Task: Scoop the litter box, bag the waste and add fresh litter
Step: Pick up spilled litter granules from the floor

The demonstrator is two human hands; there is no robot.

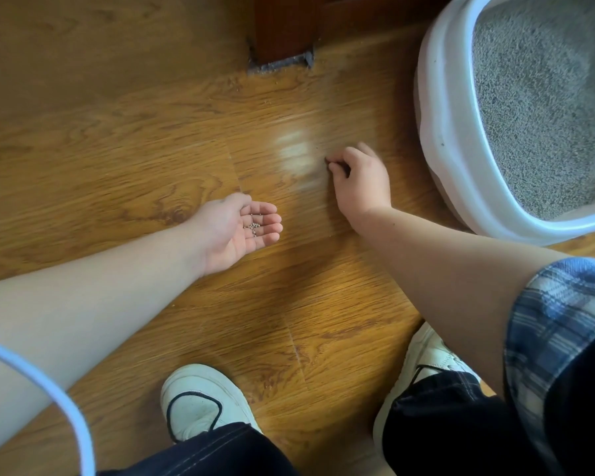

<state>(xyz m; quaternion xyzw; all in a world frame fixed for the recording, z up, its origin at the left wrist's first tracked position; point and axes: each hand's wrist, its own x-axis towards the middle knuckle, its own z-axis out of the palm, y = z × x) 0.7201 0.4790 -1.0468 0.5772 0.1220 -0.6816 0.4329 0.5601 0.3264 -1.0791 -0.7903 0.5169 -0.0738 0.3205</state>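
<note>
A white litter box (442, 108) full of grey litter (543, 108) stands on the wooden floor at the upper right. My left hand (236, 228) is palm up and cupped over the floor at the centre, with several small grey litter pellets (254, 227) lying on its fingers. My right hand (359, 176) is down at the floor just left of the box, its fingertips pinched on a small dark bit of litter (327, 161).
A dark wooden furniture leg (282, 29) with grey dust at its base stands at the top centre. My two white shoes (200, 403) are at the bottom. A white-blue cable (66, 403) curves across the bottom left corner.
</note>
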